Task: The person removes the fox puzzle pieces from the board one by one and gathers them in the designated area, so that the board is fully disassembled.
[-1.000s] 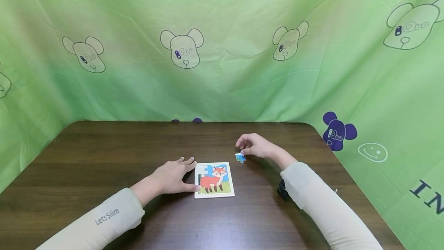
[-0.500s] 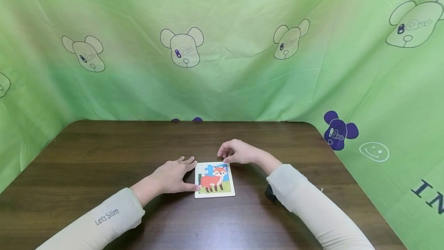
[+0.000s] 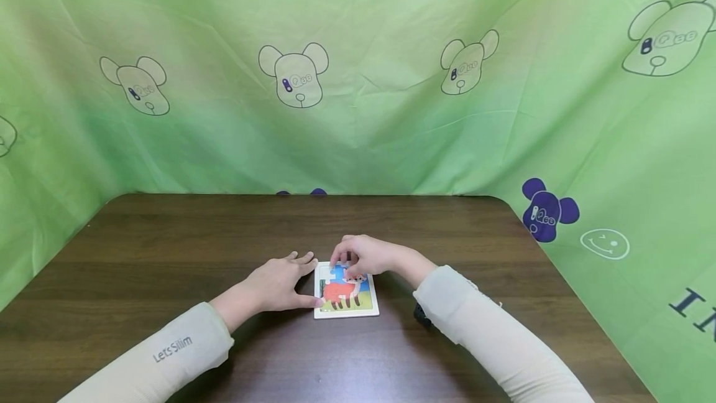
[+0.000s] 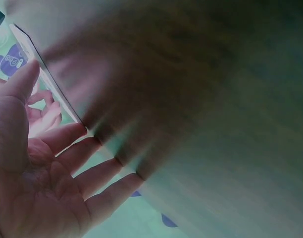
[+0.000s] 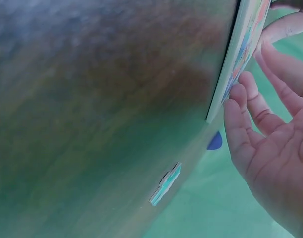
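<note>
The right hand [image 3: 369, 254] has come over the fox jigsaw tray [image 3: 349, 314] on the desk [image 3: 224, 222], hold unclear, seemingly for piecework; the left hand [image 3: 277, 283], fingers spread, touches the tray's left edge.

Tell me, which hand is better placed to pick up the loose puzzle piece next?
Probably the right hand: the loose puzzle piece shows on the table in its wrist view only. The left hand rests at the left edge of the fox puzzle, seemingly steadying it.
</note>
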Demonstrator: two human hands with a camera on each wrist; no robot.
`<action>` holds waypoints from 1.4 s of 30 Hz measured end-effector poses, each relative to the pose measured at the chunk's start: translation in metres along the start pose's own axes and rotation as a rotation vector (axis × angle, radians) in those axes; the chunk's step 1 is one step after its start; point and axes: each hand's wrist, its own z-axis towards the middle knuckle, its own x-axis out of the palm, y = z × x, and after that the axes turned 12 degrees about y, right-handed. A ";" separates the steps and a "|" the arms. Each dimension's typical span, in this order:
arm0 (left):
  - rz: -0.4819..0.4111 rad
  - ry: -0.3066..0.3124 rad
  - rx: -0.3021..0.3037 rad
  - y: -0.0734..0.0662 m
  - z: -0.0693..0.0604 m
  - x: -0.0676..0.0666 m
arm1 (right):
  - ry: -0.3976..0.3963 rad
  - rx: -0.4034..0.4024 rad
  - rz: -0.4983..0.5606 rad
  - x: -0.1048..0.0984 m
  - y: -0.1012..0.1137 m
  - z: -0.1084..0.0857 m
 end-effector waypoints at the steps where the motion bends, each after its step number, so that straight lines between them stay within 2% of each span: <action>1: 0.000 0.000 0.001 0.000 0.000 0.000 | 0.010 0.006 -0.003 0.001 0.000 0.001; 11: 0.008 0.010 0.006 0.001 0.001 0.001 | 0.053 0.041 -0.021 0.003 0.006 0.002; 27: 0.004 0.022 -0.006 0.000 0.003 -0.001 | 0.129 0.039 -0.105 -0.003 0.006 0.008; 42: -0.003 0.017 0.000 0.001 0.001 -0.001 | 0.100 0.004 -0.108 -0.001 0.006 0.007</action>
